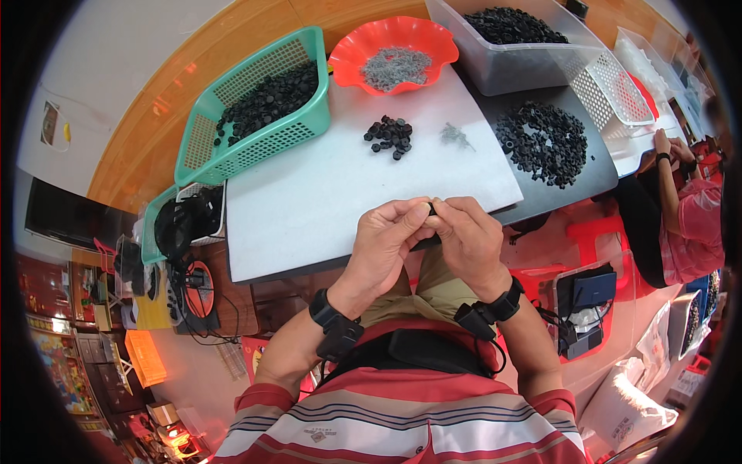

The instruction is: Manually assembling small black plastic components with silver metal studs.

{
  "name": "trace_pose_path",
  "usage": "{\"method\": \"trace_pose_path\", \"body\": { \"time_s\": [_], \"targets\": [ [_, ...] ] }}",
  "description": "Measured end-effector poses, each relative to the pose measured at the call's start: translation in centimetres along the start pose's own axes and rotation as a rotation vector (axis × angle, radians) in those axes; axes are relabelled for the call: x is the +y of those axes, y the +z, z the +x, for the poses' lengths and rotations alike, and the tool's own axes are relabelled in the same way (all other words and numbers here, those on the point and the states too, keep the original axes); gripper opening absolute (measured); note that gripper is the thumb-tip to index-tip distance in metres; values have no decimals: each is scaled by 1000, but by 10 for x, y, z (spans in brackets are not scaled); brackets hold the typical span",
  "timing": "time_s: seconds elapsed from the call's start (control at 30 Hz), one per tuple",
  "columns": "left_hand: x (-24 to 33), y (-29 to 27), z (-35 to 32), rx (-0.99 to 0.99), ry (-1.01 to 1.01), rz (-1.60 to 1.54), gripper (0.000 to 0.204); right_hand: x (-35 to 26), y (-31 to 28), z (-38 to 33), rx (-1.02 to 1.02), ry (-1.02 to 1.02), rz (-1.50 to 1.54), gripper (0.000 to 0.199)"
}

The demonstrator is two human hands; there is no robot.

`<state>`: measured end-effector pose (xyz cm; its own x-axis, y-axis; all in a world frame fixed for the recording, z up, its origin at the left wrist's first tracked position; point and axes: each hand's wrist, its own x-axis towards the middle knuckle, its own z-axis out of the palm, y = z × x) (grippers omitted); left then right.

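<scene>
Your left hand (386,232) and right hand (468,232) meet at frame centre, fingertips pinched together on a small black part (431,207). It sits between both thumbs, just above the white table's (309,209) near edge; its long axis is too hidden to tell.

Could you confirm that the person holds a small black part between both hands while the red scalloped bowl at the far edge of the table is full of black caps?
Not quite. In the head view the red bowl holds small grey metal pieces, not black caps. Both the left hand and the right hand do pinch a small black part.
</scene>
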<state>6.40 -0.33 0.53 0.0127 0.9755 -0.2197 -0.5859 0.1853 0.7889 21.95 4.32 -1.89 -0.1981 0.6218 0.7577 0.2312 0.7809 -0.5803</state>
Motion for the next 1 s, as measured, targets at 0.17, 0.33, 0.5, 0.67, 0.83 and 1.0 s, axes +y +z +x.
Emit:
{"method": "trace_pose_path", "body": {
  "time_s": [0.17,0.33,0.5,0.67,0.83,1.0],
  "targets": [
    [5,0,-2,-22,-24,16,25,1,-5,2,-23,-7,54,24],
    [11,5,-5,-21,-45,41,25,6,-9,7,-59,-45,91,22],
    [12,6,-6,-41,-35,126,26,17,-8,4,-106,-116,58,22],
    [12,0,-6,-12,13,155,24,9,-9,13,-138,-87,49,22],
    [28,-3,-7,34,91,176,19,5,-20,22,-236,67,90,21],
    [87,-22,-1,202,506,591,15,19,-32,34,-189,133,-106,14]
  ]
}}
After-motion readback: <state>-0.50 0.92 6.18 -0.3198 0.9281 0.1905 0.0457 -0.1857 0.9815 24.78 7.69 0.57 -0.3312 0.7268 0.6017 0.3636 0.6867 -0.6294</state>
